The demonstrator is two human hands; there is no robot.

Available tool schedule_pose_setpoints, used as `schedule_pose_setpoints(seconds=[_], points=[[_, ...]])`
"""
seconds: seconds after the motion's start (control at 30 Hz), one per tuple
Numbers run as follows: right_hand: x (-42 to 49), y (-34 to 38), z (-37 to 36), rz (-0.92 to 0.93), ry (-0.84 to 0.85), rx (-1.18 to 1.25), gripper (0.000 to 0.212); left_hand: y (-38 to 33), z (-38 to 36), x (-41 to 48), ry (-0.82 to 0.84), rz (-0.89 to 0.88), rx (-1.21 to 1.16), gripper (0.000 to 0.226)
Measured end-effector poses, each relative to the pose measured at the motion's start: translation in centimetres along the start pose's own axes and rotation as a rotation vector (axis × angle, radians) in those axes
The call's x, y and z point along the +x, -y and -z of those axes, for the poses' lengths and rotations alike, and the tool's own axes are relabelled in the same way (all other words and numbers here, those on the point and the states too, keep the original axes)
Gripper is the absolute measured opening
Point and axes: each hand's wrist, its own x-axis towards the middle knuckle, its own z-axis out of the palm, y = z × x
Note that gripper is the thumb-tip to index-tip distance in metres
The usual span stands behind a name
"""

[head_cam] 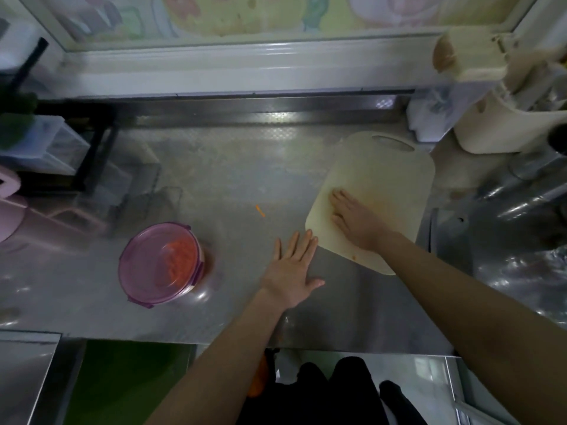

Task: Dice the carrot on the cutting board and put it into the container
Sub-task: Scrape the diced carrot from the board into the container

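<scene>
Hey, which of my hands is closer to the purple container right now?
Left. The left hand lies flat on the counter right of the container; the right hand rests farther off on the cutting board.

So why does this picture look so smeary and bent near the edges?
Head view: the wide-angle lens bows the window sill; blur smears the black rack at left; daylight glares off the steel counter; the lidded container, left hand and right hand near the centre look sharper.
</scene>
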Motion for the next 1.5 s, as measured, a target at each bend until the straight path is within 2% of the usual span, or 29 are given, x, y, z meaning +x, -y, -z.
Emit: schedule_pose_setpoints(seconds=[0.1,0.2,0.3,0.4,0.5,0.57,0.67,0.73,0.8,0.9,1.0,1.03,1.1,1.2,1.27,1.3,1.37,1.43,1.5], points=[[-2.3,0.4,-1.1,0.077,0.003,0.031,0.05,0.3,0.1,0.0,-0.018,-0.01,-0.034,0.085],[-6.1,1.6,-3.2,0.159,0.01,0.065,0.059,0.4,0.1,0.1,-0.024,-0.007,-0.045,0.086],[-10.0,3.7,-4.8,0.193,0.104,0.045,0.053,0.5,0.4,0.2,0.002,-0.001,-0.035,0.083],[-11.8,4.9,-4.8,0.214,0.164,0.125,0.058,0.7,0.8,0.4,0.02,0.0,-0.048,0.074],[-11.4,3.4,-3.8,0.182,0.008,0.17,0.065,0.4,0.8,0.4,0.013,0.014,-0.064,0.068],[-10.5,1.3,-3.4,0.045,-0.157,0.167,0.069,0.2,0.8,0.4,0.007,0.02,-0.061,0.066],[-9.7,0.2,-3.8,-0.185,-0.167,0.12,0.066,0.1,0.8,0.3,-0.009,0.019,-0.056,0.064],[-10.0,2.1,-5.3,-0.132,-0.135,0.1,0.081,0.1,0.8,0.2,-0.026,0.017,-0.04,0.064],[-10.9,5.3,-7.3,0.0,-0.084,0.099,0.095,0.2,0.8,0.3,-0.04,0.011,-0.039,0.063],[-12.1,8.8,-8.7,0.124,-0.028,0.131,0.089,0.3,0.9,0.3,-0.028,0.0,-0.031,0.063],[-12.4,8.7,-8.0,0.194,-0.027,0.133,0.072,0.3,1.0,0.4,-0.021,0.001,-0.045,0.062],[-12.4,8.2,-7.7,0.175,-0.076,0.131,0.07,0.3,1.1,0.4,-0.034,-0.003,-0.078,0.06],[-12.6,7.2,-7.5,0.059,-0.144,0.135,0.081,0.5,1.2,0.1,-0.089,-0.033,-0.219,0.054],[-12.6,7.3,-8.0,-0.039,-0.084,0.107,0.091,1.1,0.4,-1.4,-0.267,-0.066,-0.404,0.047],[-12.5,9.2,-8.2,0.011,-0.041,0.068,0.086,1.9,-0.6,-2.9,-0.352,0.001,-0.439,0.049],[-12.4,10.0,-8.8,0.099,-0.042,0.066,0.084,2.4,-1.1,-3.9,-0.374,0.054,-0.451,0.052],[-12.3,11.4,-9.6,0.263,0.073,0.083,0.083,3.7,-2.2,-5.8,-0.398,0.157,-0.439,0.054],[-11.1,11.6,-8.8,0.329,0.019,0.1,0.071,5.3,-3.1,-7.5,-0.429,0.242,-0.401,0.055],[-8.2,11.0,-7.3,0.289,-0.025,0.108,0.058,6.6,-3.8,-9.0,-0.44,0.321,-0.384,0.056]])
